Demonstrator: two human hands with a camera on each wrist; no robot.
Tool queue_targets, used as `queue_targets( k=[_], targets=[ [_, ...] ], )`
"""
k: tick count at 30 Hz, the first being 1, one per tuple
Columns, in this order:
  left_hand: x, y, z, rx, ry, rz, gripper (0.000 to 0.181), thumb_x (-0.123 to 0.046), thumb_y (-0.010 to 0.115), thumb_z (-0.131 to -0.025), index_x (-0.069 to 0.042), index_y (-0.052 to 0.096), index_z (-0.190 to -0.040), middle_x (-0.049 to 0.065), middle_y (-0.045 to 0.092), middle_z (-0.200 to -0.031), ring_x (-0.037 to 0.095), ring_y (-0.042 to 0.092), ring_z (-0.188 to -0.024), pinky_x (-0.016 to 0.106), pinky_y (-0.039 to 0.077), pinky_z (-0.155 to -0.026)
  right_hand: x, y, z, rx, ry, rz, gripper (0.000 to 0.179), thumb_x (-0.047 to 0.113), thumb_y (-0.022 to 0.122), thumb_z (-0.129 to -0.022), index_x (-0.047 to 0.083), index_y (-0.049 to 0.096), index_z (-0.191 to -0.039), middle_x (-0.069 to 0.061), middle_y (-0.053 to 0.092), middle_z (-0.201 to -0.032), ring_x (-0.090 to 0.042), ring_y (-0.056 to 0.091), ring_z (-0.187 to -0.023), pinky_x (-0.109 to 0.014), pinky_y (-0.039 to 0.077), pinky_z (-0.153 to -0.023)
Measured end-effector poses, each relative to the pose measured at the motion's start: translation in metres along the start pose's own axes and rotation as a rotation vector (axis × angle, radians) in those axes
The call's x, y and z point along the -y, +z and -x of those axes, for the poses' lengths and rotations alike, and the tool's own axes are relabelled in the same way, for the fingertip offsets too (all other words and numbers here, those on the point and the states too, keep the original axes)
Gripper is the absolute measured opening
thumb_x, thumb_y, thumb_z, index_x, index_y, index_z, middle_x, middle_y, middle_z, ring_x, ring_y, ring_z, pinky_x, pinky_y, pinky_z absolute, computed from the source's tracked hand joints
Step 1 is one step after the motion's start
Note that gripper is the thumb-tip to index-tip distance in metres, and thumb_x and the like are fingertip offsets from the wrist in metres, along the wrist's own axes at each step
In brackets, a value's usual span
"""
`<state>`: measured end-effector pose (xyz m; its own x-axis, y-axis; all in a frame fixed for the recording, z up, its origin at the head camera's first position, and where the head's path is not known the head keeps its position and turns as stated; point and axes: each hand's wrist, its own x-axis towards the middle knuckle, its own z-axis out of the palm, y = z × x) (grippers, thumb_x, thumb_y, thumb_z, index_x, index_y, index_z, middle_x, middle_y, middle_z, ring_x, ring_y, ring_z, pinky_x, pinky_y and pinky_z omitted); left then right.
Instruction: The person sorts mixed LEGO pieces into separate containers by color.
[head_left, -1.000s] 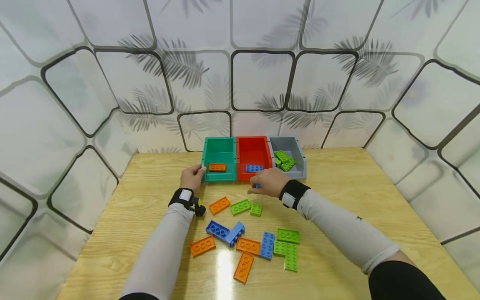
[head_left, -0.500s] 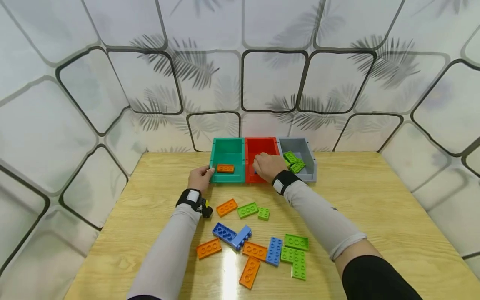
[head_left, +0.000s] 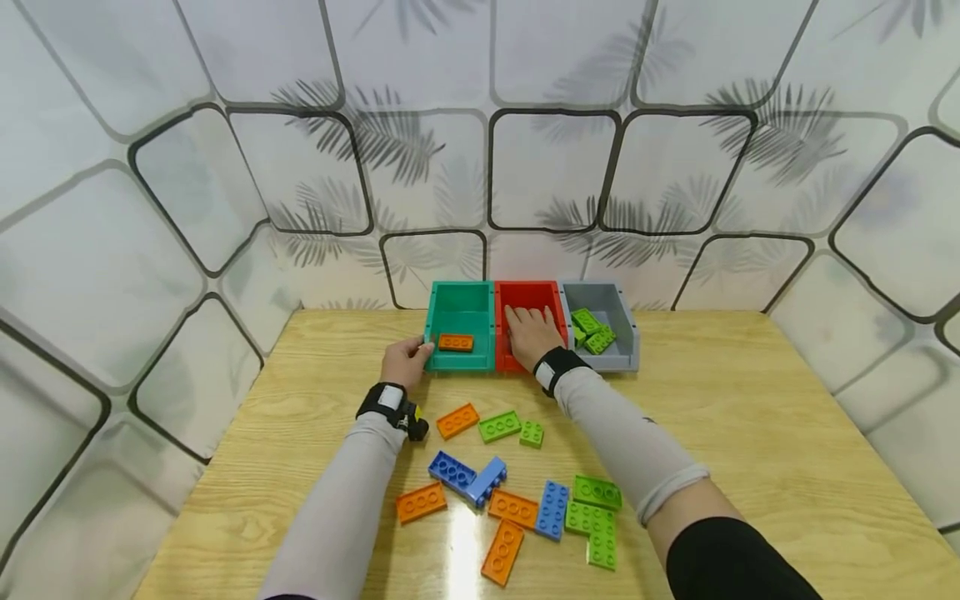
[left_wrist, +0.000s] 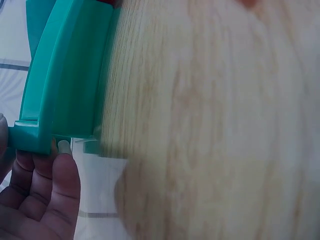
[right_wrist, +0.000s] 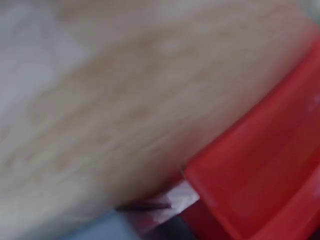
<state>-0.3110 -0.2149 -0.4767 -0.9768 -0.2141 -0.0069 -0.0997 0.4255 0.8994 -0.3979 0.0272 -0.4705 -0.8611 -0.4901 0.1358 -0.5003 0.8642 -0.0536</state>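
My left hand (head_left: 405,362) grips the left edge of the green bin (head_left: 459,300), where one orange brick (head_left: 455,342) lies. In the left wrist view, the fingers (left_wrist: 64,185) curl against the edge of that bin. My right hand (head_left: 533,335) reaches into the red bin (head_left: 527,293) with its fingers apart. It covers the inside front of the bin, so no blue brick shows there. The right wrist view is blurred and shows mostly the red bin's wall (right_wrist: 250,170).
A grey bin (head_left: 626,354) on the right contains several green bricks (head_left: 592,330). Loose on the wooden table (head_left: 750,433) lie several orange bricks (head_left: 502,552), blue bricks (head_left: 552,510) and green bricks (head_left: 597,492). A patterned curtain stands behind.
My right hand has moved from the red bin's front edge down into it, its fingers spreading from their hold on a blue brick. My left hand stays on the green bin; the head view shifted.
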Motion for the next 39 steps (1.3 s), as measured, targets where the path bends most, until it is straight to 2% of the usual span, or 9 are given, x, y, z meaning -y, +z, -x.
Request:
queue_targets(
  k=[6, 13, 19, 24, 27, 30, 34, 36, 39],
  targets=[
    [-0.001, 0.001, 0.002, 0.014, -0.009, -0.018, 0.045, -0.02, 0.054, -0.11, 0.002, 0.053, -0.148, 0.026, 0.06, -0.142, 0.038, 0.06, -0.127, 0.048, 0.051, -0.104, -0.002, 0.004, 0.003, 0.076, 0.003, 0.002, 0.057, 0.028, 0.038, -0.114, 0.003, 0.025, -0.164, -0.014, 0.025, -0.17, -0.034, 0.017, -0.158, -0.048, 0.011, -0.128],
    [-0.001, 0.003, 0.001, 0.017, -0.004, -0.012, 0.045, -0.019, 0.055, -0.109, 0.004, 0.053, -0.148, 0.027, 0.06, -0.14, 0.039, 0.058, -0.13, 0.049, 0.048, -0.107, -0.003, 0.001, 0.007, 0.109, -0.003, -0.024, 0.057, 0.027, 0.036, -0.115, 0.001, 0.023, -0.164, -0.014, 0.021, -0.171, -0.032, 0.011, -0.159, -0.044, 0.008, -0.128],
    [0.002, 0.007, 0.005, 0.051, -0.027, -0.007, 0.045, -0.019, 0.055, -0.11, 0.004, 0.052, -0.148, 0.027, 0.061, -0.138, 0.038, 0.059, -0.127, 0.048, 0.05, -0.104, -0.008, -0.006, 0.02, 0.04, -0.067, -0.084, 0.056, 0.025, 0.04, -0.114, -0.001, 0.028, -0.162, -0.017, 0.024, -0.169, -0.036, 0.013, -0.158, -0.046, 0.01, -0.128],
    [0.002, 0.0, 0.001, 0.051, -0.032, -0.019, 0.045, -0.019, 0.053, -0.11, 0.002, 0.05, -0.15, 0.026, 0.061, -0.14, 0.038, 0.06, -0.126, 0.047, 0.053, -0.101, -0.029, -0.038, 0.029, -0.122, -0.067, -0.147, 0.057, 0.025, 0.05, -0.11, -0.002, 0.038, -0.158, -0.02, 0.037, -0.163, -0.039, 0.023, -0.155, -0.056, 0.013, -0.126],
    [-0.001, -0.009, -0.003, 0.041, -0.019, -0.044, 0.046, -0.02, 0.053, -0.11, 0.003, 0.049, -0.151, 0.027, 0.061, -0.139, 0.038, 0.061, -0.124, 0.047, 0.053, -0.1, -0.053, -0.053, 0.037, -0.287, 0.006, -0.155, 0.05, 0.019, 0.054, -0.106, -0.004, 0.049, -0.15, -0.025, 0.051, -0.149, -0.044, 0.041, -0.143, -0.057, 0.026, -0.121],
    [-0.004, -0.017, -0.007, 0.028, -0.009, -0.074, 0.047, -0.02, 0.052, -0.111, 0.003, 0.048, -0.152, 0.029, 0.061, -0.137, 0.04, 0.061, -0.12, 0.048, 0.053, -0.1, -0.076, -0.053, 0.047, -0.389, 0.135, -0.119, 0.042, 0.017, 0.053, -0.107, -0.004, 0.058, -0.143, -0.029, 0.058, -0.129, -0.046, 0.052, -0.119, -0.057, 0.046, -0.102],
    [-0.004, -0.024, -0.007, 0.024, -0.004, -0.11, 0.047, -0.02, 0.051, -0.111, 0.004, 0.047, -0.152, 0.03, 0.061, -0.136, 0.04, 0.061, -0.119, 0.049, 0.051, -0.101, -0.099, -0.038, 0.061, -0.32, 0.336, -0.084, 0.041, 0.02, 0.048, -0.109, 0.001, 0.059, -0.143, -0.029, 0.056, -0.119, -0.047, 0.055, -0.106, -0.06, 0.053, -0.08],
    [-0.003, -0.024, -0.005, 0.032, -0.004, -0.13, 0.047, -0.019, 0.051, -0.111, 0.005, 0.047, -0.152, 0.031, 0.062, -0.135, 0.04, 0.062, -0.118, 0.048, 0.052, -0.1, -0.107, -0.031, 0.067, -0.242, 0.398, -0.127, 0.042, 0.02, 0.044, -0.11, 0.002, 0.056, -0.146, -0.031, 0.058, -0.122, -0.05, 0.057, -0.108, -0.063, 0.053, -0.082],
    [-0.001, -0.023, -0.001, 0.042, -0.015, -0.139, 0.048, -0.02, 0.05, -0.111, 0.004, 0.046, -0.152, 0.03, 0.063, -0.133, 0.04, 0.064, -0.112, 0.043, 0.055, -0.092, -0.114, -0.025, 0.073, -0.187, 0.47, -0.312, 0.044, 0.022, 0.041, -0.111, 0.003, 0.054, -0.15, -0.031, 0.06, -0.135, -0.051, 0.06, -0.116, -0.063, 0.052, -0.091]
  ],
)
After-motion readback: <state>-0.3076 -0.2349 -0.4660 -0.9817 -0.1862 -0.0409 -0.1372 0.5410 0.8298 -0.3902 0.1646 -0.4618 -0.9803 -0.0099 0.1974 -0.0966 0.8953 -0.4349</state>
